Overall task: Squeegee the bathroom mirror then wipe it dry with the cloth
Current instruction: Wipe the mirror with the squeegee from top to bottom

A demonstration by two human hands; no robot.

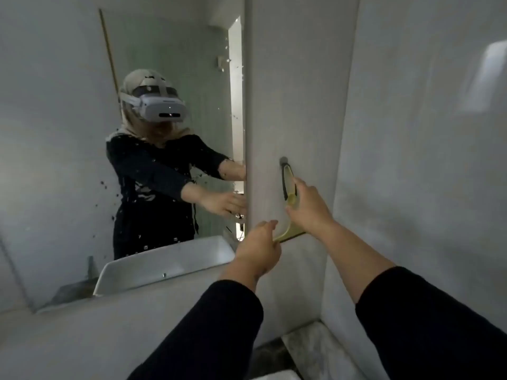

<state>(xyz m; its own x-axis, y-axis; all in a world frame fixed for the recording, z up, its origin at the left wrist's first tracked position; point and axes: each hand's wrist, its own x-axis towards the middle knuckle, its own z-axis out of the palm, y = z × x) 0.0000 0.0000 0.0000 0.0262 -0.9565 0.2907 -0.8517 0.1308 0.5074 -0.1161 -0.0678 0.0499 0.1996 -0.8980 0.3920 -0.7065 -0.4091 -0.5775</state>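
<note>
The bathroom mirror [68, 160] fills the left half of the view, and water drops speckle its middle and right part. A yellow-green squeegee [291, 232] is against the white wall just right of the mirror, its looped handle up by a dark wall hook [283, 160]. My right hand [308, 208] grips the squeegee's handle just below the loop. My left hand [259, 249] pinches the lower end of the squeegee near the mirror's bottom right corner. No cloth is in view.
A white basin [164, 266] shows as a reflection along the mirror's lower edge. A person wearing a headset is reflected in the glass. A white wall corner [340, 160] juts out close on the right, with a marbled ledge [310, 349] below it.
</note>
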